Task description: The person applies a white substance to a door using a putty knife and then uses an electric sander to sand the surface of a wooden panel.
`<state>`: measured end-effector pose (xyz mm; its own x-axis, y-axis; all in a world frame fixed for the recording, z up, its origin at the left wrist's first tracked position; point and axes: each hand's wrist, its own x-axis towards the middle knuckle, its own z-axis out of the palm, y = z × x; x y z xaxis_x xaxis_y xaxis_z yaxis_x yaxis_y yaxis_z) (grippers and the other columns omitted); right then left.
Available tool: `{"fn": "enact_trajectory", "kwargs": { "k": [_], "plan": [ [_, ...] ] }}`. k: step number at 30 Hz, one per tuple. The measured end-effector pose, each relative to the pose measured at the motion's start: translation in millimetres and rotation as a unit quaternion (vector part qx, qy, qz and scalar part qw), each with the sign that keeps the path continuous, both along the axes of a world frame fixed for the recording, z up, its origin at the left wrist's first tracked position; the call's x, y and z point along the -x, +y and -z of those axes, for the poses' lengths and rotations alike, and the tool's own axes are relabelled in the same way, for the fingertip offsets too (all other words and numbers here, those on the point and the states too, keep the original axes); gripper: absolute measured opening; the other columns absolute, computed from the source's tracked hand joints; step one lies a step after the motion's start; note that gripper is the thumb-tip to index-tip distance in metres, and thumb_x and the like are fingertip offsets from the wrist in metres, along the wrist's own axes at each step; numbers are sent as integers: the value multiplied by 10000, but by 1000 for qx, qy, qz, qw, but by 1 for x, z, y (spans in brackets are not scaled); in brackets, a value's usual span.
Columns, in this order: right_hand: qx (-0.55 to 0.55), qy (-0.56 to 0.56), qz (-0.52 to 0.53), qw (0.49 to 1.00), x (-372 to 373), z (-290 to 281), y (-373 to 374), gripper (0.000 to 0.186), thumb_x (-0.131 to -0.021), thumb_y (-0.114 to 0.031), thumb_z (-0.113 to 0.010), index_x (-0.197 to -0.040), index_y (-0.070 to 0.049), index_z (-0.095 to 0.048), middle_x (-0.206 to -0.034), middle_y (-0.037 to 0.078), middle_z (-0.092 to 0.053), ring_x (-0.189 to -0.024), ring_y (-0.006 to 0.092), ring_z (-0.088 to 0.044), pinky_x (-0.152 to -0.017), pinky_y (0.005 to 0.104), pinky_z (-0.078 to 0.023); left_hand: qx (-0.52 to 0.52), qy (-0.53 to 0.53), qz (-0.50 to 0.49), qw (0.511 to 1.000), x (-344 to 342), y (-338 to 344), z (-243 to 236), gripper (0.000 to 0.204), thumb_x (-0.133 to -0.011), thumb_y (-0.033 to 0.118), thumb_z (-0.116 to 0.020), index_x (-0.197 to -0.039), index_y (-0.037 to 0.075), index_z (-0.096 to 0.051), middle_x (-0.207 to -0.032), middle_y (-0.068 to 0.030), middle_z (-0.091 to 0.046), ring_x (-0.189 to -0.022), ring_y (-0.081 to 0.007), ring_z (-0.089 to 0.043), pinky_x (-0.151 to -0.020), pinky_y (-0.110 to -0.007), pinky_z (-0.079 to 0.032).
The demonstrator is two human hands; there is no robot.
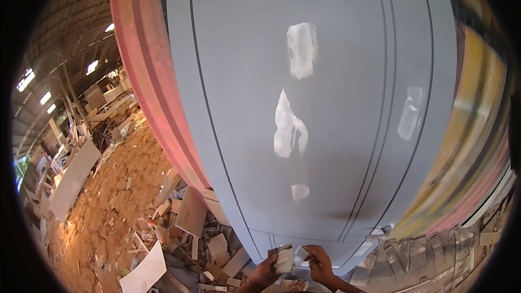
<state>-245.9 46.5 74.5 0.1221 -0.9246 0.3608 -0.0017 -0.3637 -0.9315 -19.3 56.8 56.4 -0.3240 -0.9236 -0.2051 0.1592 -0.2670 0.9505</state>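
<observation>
Looking from the left, see brown dirt floor (pixel 116 184) with lots of broken wood (pixel 220 247) on it. Next, find red boards (pixel 146 76) right beside the left edge of a big gray-blue panel (pixel 336 49). Down near the panel's bottom edge, see the left hand (pixel 264 272) wrapped around a small flat block (pixel 284 260) with pale stuff on its face. Above that, up the panel's middle, spot white patches (pixel 284 130) in a line. Just right of the block, see the right hand (pixel 320 265) pinching a thin, light tool (pixel 300 253), maybe a scraper. Cannot tell if touching the block or just apart. Farther along, near the panel's right edge, find a fainter white smear (pixel 411 114), then yellow boards (pixel 472 103). Judging by the white marks, probably at the step of getting pale stuff onto the tool, or wiping it off. Needed for the next move, most likely: block kept steady, tool held flat, only a little stuff at a time.
</observation>
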Motion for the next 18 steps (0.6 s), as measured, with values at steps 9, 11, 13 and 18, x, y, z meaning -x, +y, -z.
{"fn": "enact_trajectory", "kwargs": {
  "k": [9,11,13,18],
  "plan": [
    [165,196,7,967,-2,50,36,551,-672,-73,-840,-1204,-135,-711,-1233,124,-541,-1182,337,-494,-981,424,-448,188,-274,61,941,14,13,-2,576,-859,141,-753,-1365,-21,-531,-1294,-231,-631,-1224,-357,-616,-1047,-413,-477],
    [174,203,28,963,2,101,41,539,-676,-74,-837,-1197,-138,-714,-1234,129,-537,-1176,338,-498,-984,426,-446,183,-277,71,941,18,15,15,530,-872,143,-730,-1350,-4,-552,-1305,-239,-624,-1247,-382,-598,-1063,-425,-462],
    [170,208,42,962,6,131,63,469,-681,-104,-843,-1135,-163,-741,-1193,133,-617,-1128,329,-574,-946,415,-466,242,-265,57,932,24,33,50,425,-916,180,-693,-1299,17,-603,-1268,-195,-657,-1170,-384,-636,-1045,-429,-474],
    [128,255,50,957,15,211,133,548,-692,-25,-817,-1209,-181,-717,-1232,143,-537,-1120,350,-520,-951,436,-469,-124,42,-14,991,38,97,130,387,-1074,209,-470,-1400,5,-515,-1270,-126,-654,-1135,-233,-658,-954,-388,-554]
  ]
}}
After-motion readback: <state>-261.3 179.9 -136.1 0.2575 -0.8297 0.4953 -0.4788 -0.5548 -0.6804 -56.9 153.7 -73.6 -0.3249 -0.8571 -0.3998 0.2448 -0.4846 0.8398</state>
